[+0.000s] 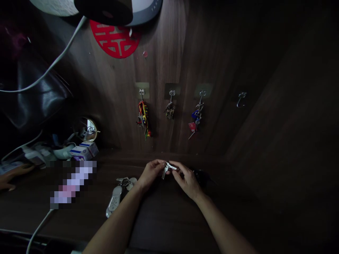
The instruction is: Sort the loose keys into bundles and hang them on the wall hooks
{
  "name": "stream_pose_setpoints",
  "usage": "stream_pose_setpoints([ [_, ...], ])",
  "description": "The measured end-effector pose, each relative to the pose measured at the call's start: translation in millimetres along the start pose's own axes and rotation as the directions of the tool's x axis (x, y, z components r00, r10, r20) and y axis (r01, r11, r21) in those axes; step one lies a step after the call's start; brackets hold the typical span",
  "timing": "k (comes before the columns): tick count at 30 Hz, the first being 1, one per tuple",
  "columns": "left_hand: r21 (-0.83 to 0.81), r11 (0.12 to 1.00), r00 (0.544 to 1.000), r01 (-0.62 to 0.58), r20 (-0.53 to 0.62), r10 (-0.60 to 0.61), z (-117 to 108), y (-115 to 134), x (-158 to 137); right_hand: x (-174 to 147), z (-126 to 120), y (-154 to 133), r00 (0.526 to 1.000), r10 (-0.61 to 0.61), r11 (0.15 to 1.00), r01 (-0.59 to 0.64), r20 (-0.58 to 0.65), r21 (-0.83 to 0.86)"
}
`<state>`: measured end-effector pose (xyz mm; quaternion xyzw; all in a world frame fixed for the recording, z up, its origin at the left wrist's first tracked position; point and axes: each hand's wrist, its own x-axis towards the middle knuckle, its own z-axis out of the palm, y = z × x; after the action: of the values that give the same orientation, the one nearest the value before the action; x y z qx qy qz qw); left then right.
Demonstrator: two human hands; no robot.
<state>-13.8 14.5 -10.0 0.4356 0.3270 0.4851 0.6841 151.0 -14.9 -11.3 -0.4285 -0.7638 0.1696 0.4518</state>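
Between my two hands are silver keys (pixel 167 168), held just above the dark wooden shelf. My left hand (pixel 153 173) pinches them from the left, thumb and fingers together. On the other side my right hand (pixel 186 178) has its fingers closed on the same keys. A dark object (pixel 202 177), hard to make out, lies just right of my right hand. Left of my left forearm rests a bunch of keys with a grey remote fob (pixel 114 201). Whether the held keys share a ring is hidden by my fingers.
On the back panel hang keys with a colourful braided cord (pixel 144 118), a small key bunch (pixel 170 112) and keys with red and blue tags (pixel 196 118). A bare hook (pixel 241 100) is further right. Small boxes (pixel 84 151), a round mirror (pixel 89 129) and a white cable (pixel 54 63) are at left.
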Motion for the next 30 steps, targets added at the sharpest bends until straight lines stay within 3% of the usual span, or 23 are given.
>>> stream_pose_setpoints([
  [15, -0.029, 0.992, 0.984, 0.123, 0.132, -0.119, 3.5, 1.7, -6.5, 1.6, 3.5, 15.6, 0.976, 0.029, 0.999, -0.034, -0.214, -0.019],
  [22, 0.116, 0.992, 0.989, 0.047, 0.134, -0.062, 2.8, 1.1, -6.4, 2.7, 2.6, 13.0, 0.966, 0.0, 1.0, 0.002, -0.258, 0.006],
  [30, 0.3, 0.946, 0.989, -0.125, 0.113, 0.095, 3.3, 0.9, -4.4, 1.3, 3.0, 17.6, 0.948, 0.122, 0.991, -0.1, -0.293, 0.086],
])
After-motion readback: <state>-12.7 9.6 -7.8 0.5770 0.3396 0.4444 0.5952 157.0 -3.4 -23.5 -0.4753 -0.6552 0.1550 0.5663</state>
